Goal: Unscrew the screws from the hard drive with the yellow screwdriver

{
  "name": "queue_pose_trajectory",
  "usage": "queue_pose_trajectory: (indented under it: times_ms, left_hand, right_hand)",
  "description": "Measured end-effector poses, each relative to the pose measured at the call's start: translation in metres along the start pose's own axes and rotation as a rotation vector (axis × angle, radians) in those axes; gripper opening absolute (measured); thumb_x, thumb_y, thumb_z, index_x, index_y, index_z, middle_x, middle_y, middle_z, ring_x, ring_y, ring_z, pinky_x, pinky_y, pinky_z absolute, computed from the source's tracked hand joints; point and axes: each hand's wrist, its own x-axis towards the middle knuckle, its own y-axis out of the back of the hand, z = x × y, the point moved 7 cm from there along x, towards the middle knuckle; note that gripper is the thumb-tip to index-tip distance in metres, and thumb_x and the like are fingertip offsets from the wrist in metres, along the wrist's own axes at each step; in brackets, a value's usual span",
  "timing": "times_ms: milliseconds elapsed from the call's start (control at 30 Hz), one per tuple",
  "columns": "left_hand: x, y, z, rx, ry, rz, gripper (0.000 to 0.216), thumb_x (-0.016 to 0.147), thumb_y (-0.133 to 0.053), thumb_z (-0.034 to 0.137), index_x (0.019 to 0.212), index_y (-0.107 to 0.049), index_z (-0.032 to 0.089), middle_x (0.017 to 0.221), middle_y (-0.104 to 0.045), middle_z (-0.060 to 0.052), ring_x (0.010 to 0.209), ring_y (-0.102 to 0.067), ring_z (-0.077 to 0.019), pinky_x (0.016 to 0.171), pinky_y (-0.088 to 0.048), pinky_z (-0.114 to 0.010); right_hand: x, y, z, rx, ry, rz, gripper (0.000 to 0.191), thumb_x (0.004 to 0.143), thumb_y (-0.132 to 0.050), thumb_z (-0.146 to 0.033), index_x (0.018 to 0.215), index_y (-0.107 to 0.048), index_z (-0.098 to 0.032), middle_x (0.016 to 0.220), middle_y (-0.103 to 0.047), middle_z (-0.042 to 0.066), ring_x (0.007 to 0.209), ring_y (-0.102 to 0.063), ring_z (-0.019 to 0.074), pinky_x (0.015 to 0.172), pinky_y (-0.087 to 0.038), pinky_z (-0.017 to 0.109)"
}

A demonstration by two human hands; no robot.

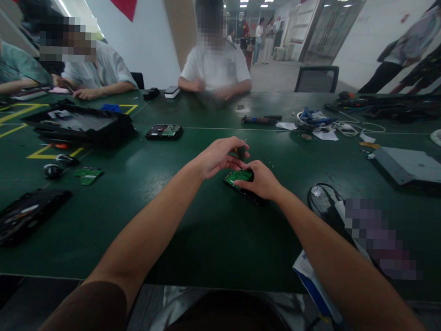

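Note:
Near the middle of the table, a hard drive with a green circuit board (238,176) lies tilted to my view. My right hand (261,181) is closed around its right side, thumb along the near edge. Above the drive, my left hand (224,157) curls its fingers round a dark-handled screwdriver (241,153). The handle points upward, while the tip is hidden behind the fingers. A few tiny bits, perhaps screws (271,163), are scattered just beyond my right hand.
Left are a black tray (116,128), another hard drive (164,131), a loose green board (89,174) and a black casing (27,214). A grey metal box (412,165), cables (348,126) and a black-and-orange tool (260,120) occupy the right. A person (216,69) sits opposite.

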Motion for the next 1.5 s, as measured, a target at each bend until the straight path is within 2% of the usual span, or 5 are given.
queue_pose_trajectory:
  times_ms: [167, 433, 967, 1267, 1500]
  left_hand:
    - [0.003, 0.005, -0.002, 0.005, 0.012, 0.027, 0.031, 0.089, -0.062, 0.044, 0.094, -0.070, 0.015, 0.104, -0.075, -0.012, 0.075, -0.071, -0.0180, 0.068, -0.056, -0.030]
    - [0.002, 0.006, 0.001, 0.034, 0.011, 0.061, 0.033, 0.089, -0.065, 0.044, 0.104, -0.071, 0.015, 0.102, -0.075, -0.012, 0.072, -0.069, -0.0173, 0.063, -0.053, -0.030]
    - [0.004, 0.007, -0.004, -0.008, 0.042, 0.040, 0.030, 0.088, -0.063, 0.044, 0.100, -0.068, 0.016, 0.103, -0.076, -0.012, 0.070, -0.069, -0.0176, 0.061, -0.053, -0.030]
    - [0.003, 0.012, 0.000, 0.061, 0.008, 0.103, 0.033, 0.088, -0.062, 0.046, 0.095, -0.073, 0.015, 0.100, -0.075, -0.012, 0.072, -0.066, -0.0169, 0.066, -0.053, -0.029]
    - [0.003, 0.007, -0.001, -0.001, 0.028, 0.053, 0.032, 0.090, -0.065, 0.046, 0.098, -0.066, 0.015, 0.103, -0.078, -0.015, 0.067, -0.069, -0.0164, 0.059, -0.052, -0.028]
  right_hand:
    - [0.000, 0.001, -0.001, 0.003, 0.006, -0.008, 0.054, 0.082, -0.083, -0.065, 0.114, -0.070, -0.022, 0.118, -0.067, 0.012, 0.107, -0.065, 0.0301, 0.092, -0.056, 0.048]
    - [-0.001, 0.002, -0.002, 0.012, -0.015, -0.019, 0.057, 0.082, -0.083, -0.065, 0.117, -0.071, -0.022, 0.121, -0.067, 0.013, 0.107, -0.065, 0.0305, 0.091, -0.056, 0.049]
    - [-0.001, 0.001, 0.000, -0.004, -0.016, -0.009, 0.056, 0.082, -0.083, -0.065, 0.116, -0.071, -0.022, 0.119, -0.067, 0.013, 0.106, -0.065, 0.0306, 0.091, -0.056, 0.049]
    - [-0.002, 0.003, -0.002, 0.007, -0.008, -0.028, 0.055, 0.082, -0.082, -0.066, 0.115, -0.071, -0.023, 0.120, -0.067, 0.012, 0.109, -0.065, 0.0311, 0.090, -0.057, 0.048]
    - [0.000, 0.001, 0.000, -0.008, -0.010, -0.020, 0.056, 0.082, -0.083, -0.065, 0.116, -0.071, -0.022, 0.119, -0.068, 0.012, 0.107, -0.065, 0.0306, 0.091, -0.056, 0.049]
